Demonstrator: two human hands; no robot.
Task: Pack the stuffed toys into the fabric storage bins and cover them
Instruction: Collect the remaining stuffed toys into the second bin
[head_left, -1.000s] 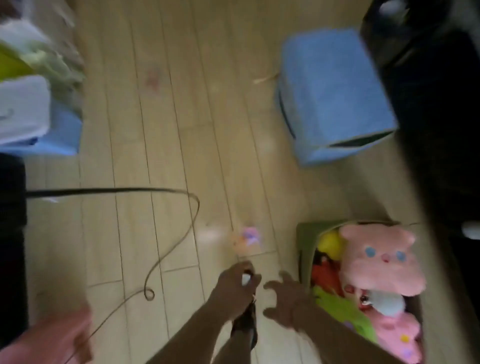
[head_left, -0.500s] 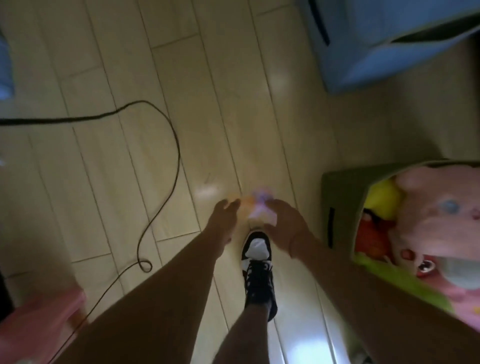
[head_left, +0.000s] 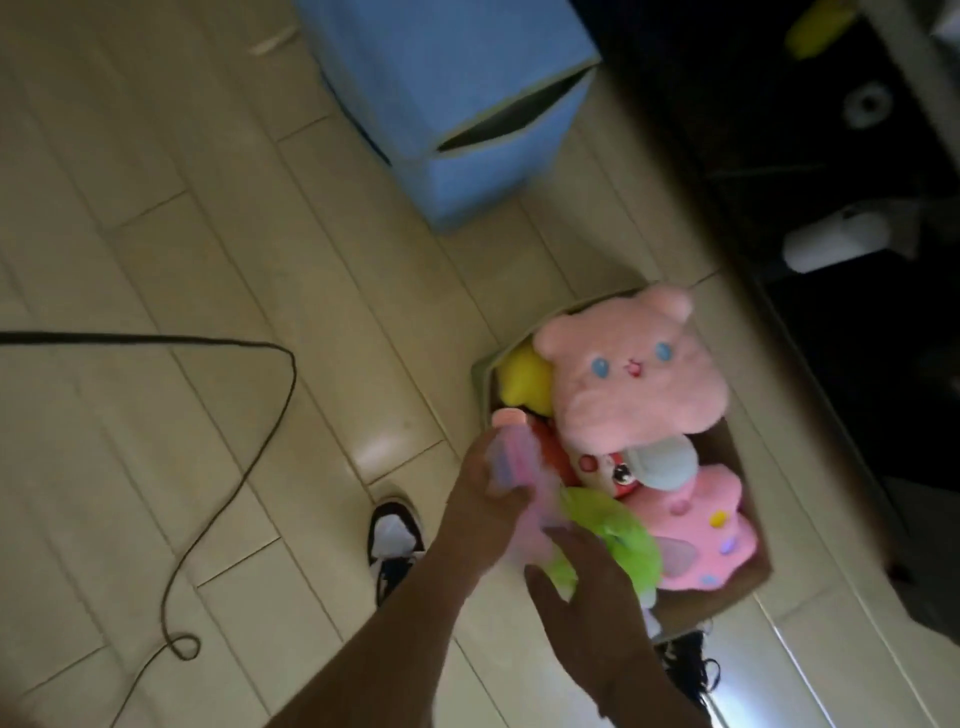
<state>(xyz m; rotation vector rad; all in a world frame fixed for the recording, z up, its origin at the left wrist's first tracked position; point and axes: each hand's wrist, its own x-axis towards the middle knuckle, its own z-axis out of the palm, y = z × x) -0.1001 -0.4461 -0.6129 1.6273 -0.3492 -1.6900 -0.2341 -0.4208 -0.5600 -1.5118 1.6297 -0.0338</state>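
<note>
An open green fabric bin (head_left: 480, 376) on the wood floor is packed with stuffed toys: a big pink bear-faced plush (head_left: 631, 371), a yellow toy (head_left: 522, 384), a red doll (head_left: 605, 467), a lime-green toy (head_left: 615, 530) and a pink spotted plush (head_left: 696, 535). My left hand (head_left: 480, 506) grips a small pink and purple toy (head_left: 514, 454) at the bin's near left rim. My right hand (head_left: 582, 577) has its fingers spread against that toy's lower part and the lime-green toy. A blue fabric bin (head_left: 457, 88) stands farther back with its lid on, slightly ajar.
A black cable (head_left: 244, 467) loops across the floor on the left. My black and white shoe (head_left: 395, 540) stands just left of the green bin. Dark furniture (head_left: 810, 208) runs along the right side, close to both bins.
Both hands have lifted the small pink and purple toy off the floor and carried it right to the green bin's rim. My view has swung toward the bin.
</note>
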